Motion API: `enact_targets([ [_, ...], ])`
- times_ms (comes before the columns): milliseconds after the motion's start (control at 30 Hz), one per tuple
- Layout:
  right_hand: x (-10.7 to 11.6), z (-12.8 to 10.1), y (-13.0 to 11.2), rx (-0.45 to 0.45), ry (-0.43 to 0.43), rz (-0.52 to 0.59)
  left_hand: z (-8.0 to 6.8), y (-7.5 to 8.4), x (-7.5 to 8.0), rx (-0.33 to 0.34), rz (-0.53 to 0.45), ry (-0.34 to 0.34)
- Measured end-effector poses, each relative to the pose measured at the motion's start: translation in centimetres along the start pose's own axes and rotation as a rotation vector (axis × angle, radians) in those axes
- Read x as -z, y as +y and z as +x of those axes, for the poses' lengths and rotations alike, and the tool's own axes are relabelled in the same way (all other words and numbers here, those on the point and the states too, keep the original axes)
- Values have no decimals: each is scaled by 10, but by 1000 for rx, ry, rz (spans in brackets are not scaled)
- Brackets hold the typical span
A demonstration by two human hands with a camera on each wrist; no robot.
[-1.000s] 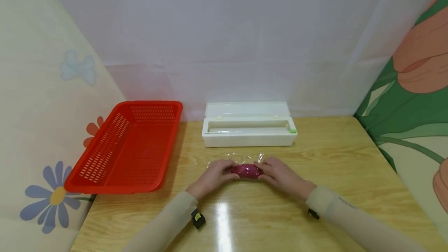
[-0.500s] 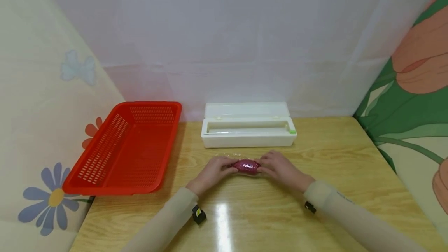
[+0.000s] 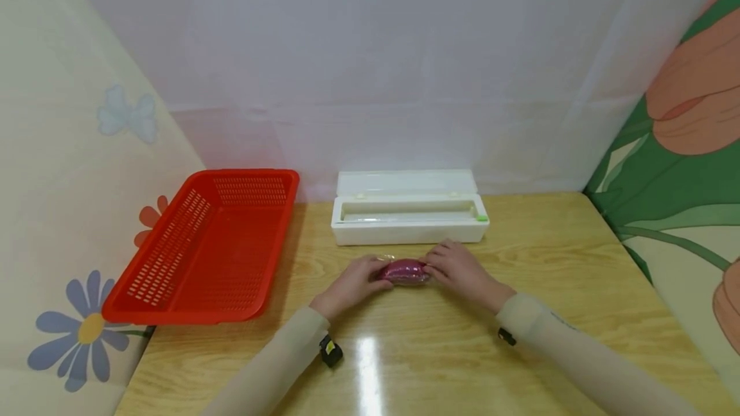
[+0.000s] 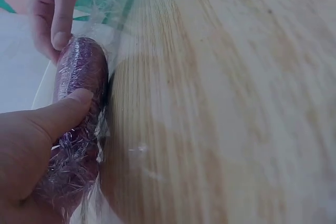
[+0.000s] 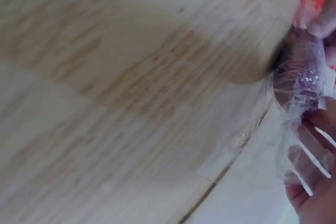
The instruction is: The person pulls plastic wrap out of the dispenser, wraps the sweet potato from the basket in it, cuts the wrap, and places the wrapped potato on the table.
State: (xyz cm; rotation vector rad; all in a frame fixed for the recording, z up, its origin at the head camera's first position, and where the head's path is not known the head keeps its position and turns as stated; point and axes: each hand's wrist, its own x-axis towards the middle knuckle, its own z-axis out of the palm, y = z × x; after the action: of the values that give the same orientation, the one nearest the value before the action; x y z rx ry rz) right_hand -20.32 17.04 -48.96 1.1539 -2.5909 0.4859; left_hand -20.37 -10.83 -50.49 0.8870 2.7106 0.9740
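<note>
A purple-red sweet potato (image 3: 406, 271) in clear cling film (image 4: 71, 166) lies crosswise in front of me, just above or on the table; which, I cannot tell. My left hand (image 3: 354, 284) grips its left end, the thumb lying over the wrapped skin in the left wrist view. At the other end my right hand (image 3: 462, 275) has its fingers on the loose film; in the right wrist view, film (image 5: 294, 129) drapes over those fingers. Crumpled film bunches by the left palm. Behind the hands stands a white cling film dispenser (image 3: 410, 231), its lid raised.
A red plastic basket (image 3: 283, 236) with slotted walls sits on the left of the wooden table (image 3: 428, 364). A green slider (image 3: 482, 218) shows on the dispenser's right end. A pale cloth (image 3: 370, 69) hangs behind, and flower-patterned sheets stand at both sides.
The sweet potato has shifted slightly away from me and rolled within the film. Less loose film spreads behind it. My right hand has moved a little farther forward; the left keeps its end.
</note>
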Motion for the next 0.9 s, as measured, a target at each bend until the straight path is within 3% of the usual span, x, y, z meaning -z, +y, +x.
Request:
enact_targets([
  [133, 3, 2, -3, 36, -28, -60, 2, -2, 0, 32, -47, 13],
  [333, 2, 1, 1, -15, -114, -61, 5, -4, 1, 23, -54, 64],
  [533, -5, 3, 8, -138, -146, 77, 4, -5, 0, 4, 56, 65],
  [700, -5, 1, 8, -246, -172, 216, 0, -6, -3, 3, 19, 82],
  [800, -4, -1, 10, -293, -179, 366, -4, -9, -2, 6, -9, 53],
  [900, -4, -6, 12, -280, -201, 503, -11, -7, 0, 4, -7, 1],
])
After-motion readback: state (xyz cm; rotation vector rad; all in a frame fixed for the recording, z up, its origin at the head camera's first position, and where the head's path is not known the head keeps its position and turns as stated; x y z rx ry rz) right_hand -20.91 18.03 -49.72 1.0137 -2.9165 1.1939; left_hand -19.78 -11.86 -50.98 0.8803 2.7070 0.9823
